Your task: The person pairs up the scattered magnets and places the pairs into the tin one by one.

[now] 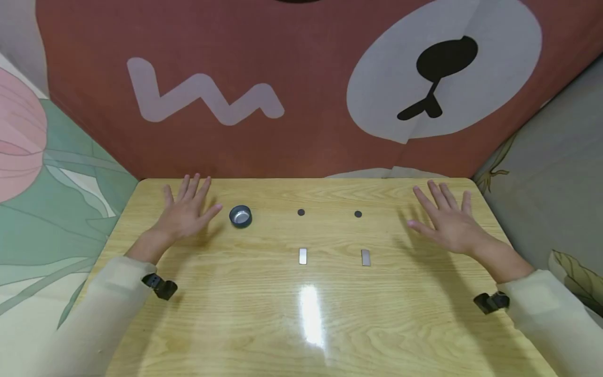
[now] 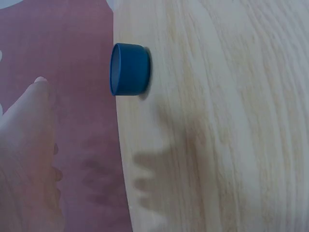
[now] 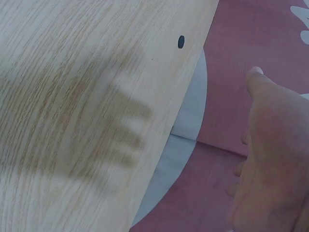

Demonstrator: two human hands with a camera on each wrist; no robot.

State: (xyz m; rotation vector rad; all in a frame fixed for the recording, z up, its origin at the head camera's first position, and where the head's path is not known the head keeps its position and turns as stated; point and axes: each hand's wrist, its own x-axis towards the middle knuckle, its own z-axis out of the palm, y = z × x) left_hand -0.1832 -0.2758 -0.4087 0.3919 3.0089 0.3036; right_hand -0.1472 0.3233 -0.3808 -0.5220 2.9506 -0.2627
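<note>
My left hand [image 1: 183, 213] hovers over the table's left side, fingers spread and holding nothing. Just right of its thumb stands a small round dark-blue cup or lid [image 1: 241, 216], hollow side up; the left wrist view shows its blue wall [image 2: 133, 70]. My right hand [image 1: 449, 222] is spread above the right side, also holding nothing. Between the hands lie two small dark discs, one near the middle [image 1: 301, 212] and one further right [image 1: 358, 214]. Nearer to me are two small flat rectangular pieces, a shiny one [image 1: 303, 256] and a greyer one [image 1: 366, 257].
The wood-grain table [image 1: 226, 314] ends at a reddish-brown patterned cloth [image 1: 311, 146] hanging behind it. Patterned cloths also flank it on the left [image 1: 89, 193] and right [image 1: 542, 173]. Both hands cast shadows on the tabletop.
</note>
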